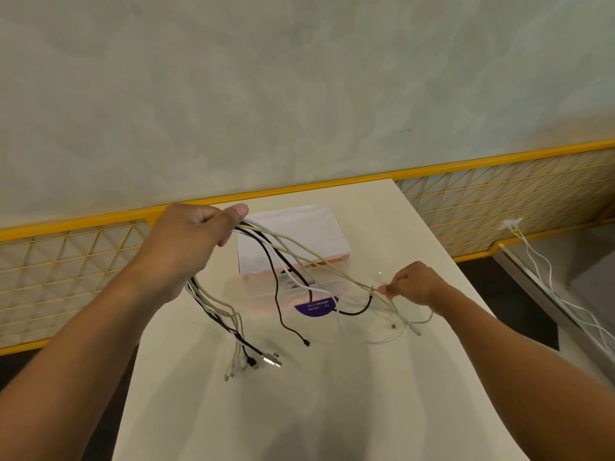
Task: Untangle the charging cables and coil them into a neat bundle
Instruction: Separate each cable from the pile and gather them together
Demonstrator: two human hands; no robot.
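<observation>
At 6 o'clock, nearest: bare stretch of white table (299, 410). Just beyond, toward 7 o'clock: plug ends (253, 361) of the charging cables (256, 229), hanging to or just above the tabletop, can't tell which. Roughly level with each other, probably evened up so coiling starts from aligned ends.

Above them, at 9 o'clock: left hand (186, 247) up off the table, fingers curled round the whole bunch mid-length, thumb laid over the top. Held high, likely to let loose tails hang and separate under their own weight.

At 3 o'clock, lower: right hand (411, 284) pinching one cream strand (367, 286) between thumb and fingertip, other fingers curled in. Strand taut from the left fist; looks like teasing a single lead out of the rest.

Between the hands: black, white and cream leads fanning out, some crossing. Far tails looped slack on the table at 4 o'clock. Not yet coiled; judged mid-untangle.

Behind, at 12 o'clock: pink-and-white box (293, 241), purple label (316, 309) in front of it. Farther: yellow mesh fence (499, 201), then plain wall.
</observation>
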